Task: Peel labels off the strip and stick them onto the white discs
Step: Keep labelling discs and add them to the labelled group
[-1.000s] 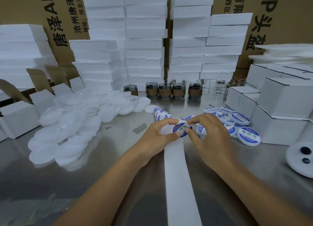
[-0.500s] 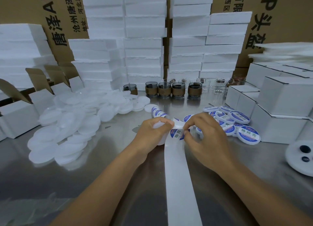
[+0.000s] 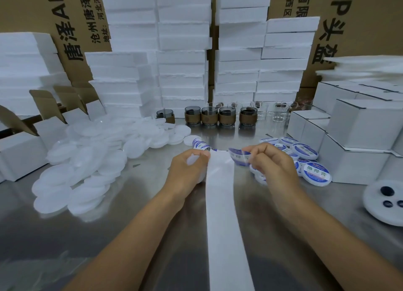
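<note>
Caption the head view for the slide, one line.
Right hand pinches a blue label beside the backing strip; left hand grips a white disc.

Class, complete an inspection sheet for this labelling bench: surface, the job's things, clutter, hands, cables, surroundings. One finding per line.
Surface: shiny metal table, reflective.
Job's things: white strip runs from the near edge up to the hands; heap of blank discs at left; labelled discs piled at right.
Clutter: row of sleeved glass cups at the back; white round part with dark holes at right.
Hands: left hand grips a single disc beside the strip's far end; right hand pinches a curled blue label.
Cables: nothing seen.
Surroundings: foam blocks stacked behind; white boxes at right; printed cartons at the back.
</note>
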A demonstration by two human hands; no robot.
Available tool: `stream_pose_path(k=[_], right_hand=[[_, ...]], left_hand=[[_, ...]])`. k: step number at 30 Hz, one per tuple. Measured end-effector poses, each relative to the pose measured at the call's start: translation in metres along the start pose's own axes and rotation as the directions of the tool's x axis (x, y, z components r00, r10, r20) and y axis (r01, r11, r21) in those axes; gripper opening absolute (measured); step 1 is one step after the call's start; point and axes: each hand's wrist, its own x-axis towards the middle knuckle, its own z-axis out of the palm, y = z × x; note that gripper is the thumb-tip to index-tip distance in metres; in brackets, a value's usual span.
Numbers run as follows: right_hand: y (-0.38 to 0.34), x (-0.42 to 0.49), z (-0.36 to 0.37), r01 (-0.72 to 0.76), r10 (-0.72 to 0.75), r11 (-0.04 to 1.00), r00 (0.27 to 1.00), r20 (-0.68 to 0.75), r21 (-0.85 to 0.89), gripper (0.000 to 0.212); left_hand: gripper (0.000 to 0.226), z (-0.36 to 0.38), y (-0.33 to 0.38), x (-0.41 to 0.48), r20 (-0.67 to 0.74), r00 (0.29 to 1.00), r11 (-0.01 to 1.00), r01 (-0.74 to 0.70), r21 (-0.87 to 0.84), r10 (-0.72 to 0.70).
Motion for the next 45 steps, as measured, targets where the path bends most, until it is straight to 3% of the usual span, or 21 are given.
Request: stream_pose_path(k=[3, 6, 9, 11, 15, 18, 22, 31, 36, 45], right_hand=[[-0.003, 0.001, 0.001, -0.112, 0.117, 0.985, 0.993, -0.026, 0.131, 0.040], [-0.007, 0.001, 0.002, -0.166, 0.153, 0.953, 0.986, 0.069, 0.252, 0.035], [-0.011, -0.003, 0.004, -0.201, 0.146, 0.939, 0.967, 0.208, 0.278, 0.020], [-0.010, -0.007, 0.007, -0.208, 0.134, 0.944, 0.951, 0.280, 0.256, 0.011], [-0.010, -0.013, 0.013, -0.191, 0.115, 0.960, 0.936, 0.332, 0.206, 0.012], [-0.007, -0.014, 0.016, -0.150, 0.111, 0.979, 0.960, 0.259, 0.137, 0.011], [-0.002, -0.012, 0.016, -0.152, 0.135, 0.982, 0.980, 0.145, 0.113, 0.015], [-0.003, -0.013, 0.019, -0.204, 0.196, 0.974, 0.977, 0.081, 0.097, 0.010], [-0.001, -0.013, 0.019, -0.211, 0.204, 0.972, 0.976, 0.079, 0.104, 0.012], [0.001, -0.013, 0.018, -0.221, 0.214, 0.968, 0.974, 0.070, 0.116, 0.013]], left_hand=[[0.025, -0.002, 0.004, 0.004, -0.114, 0.994, 0.993, -0.017, -0.116, 0.004], [0.040, -0.008, 0.013, 0.007, -0.155, 0.988, 0.960, -0.033, -0.279, -0.011], [0.051, -0.006, 0.022, 0.002, 0.007, 0.999, 0.869, 0.050, -0.493, -0.054], [0.055, -0.002, 0.024, -0.004, 0.130, 0.990, 0.833, 0.120, -0.540, -0.058], [0.060, 0.005, 0.024, -0.013, 0.299, 0.953, 0.825, 0.202, -0.527, -0.043], [0.059, 0.010, 0.024, -0.017, 0.369, 0.929, 0.827, 0.221, -0.517, -0.018], [0.058, 0.014, 0.023, -0.018, 0.367, 0.930, 0.855, 0.194, -0.481, -0.004], [0.056, 0.015, 0.021, -0.020, 0.376, 0.927, 0.907, 0.150, -0.392, 0.009], [0.033, 0.015, 0.016, -0.023, 0.396, 0.914, 0.929, 0.068, -0.363, 0.088], [0.014, 0.013, 0.014, -0.023, 0.436, 0.896, 0.924, 0.098, -0.370, 0.079]])
